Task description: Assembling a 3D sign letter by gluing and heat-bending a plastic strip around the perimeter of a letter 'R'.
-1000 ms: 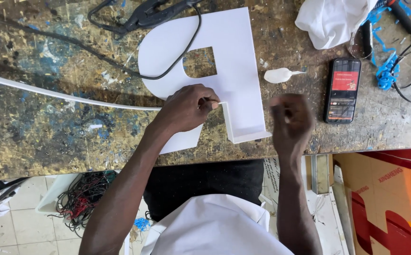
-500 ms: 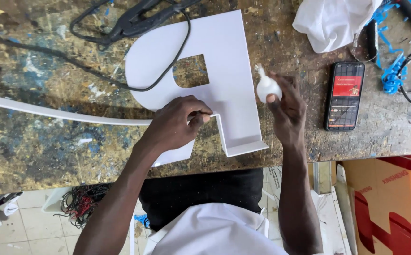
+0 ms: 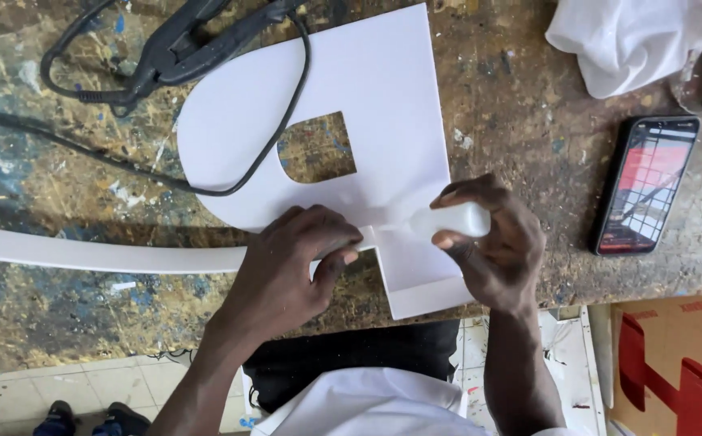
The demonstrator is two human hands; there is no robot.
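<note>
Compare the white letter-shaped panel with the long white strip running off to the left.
The white letter panel is broad and flat with a cut-out window; the white strip is long, narrow and solid. The panel lies wholly on the workbench; the strip runs out of view at the left. A black cable crosses the panel, not the strip. Both are plain white, meeting under the left hand.

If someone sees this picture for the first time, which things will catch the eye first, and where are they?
The big white letter-shaped board lies in the middle of the paint-stained workbench, with a black cable across it. At its lower edge the left hand presses on the board where a long white strip meets it, while the right hand points a small white squeeze bottle at that spot. A phone with a lit screen lies to the right.
</note>
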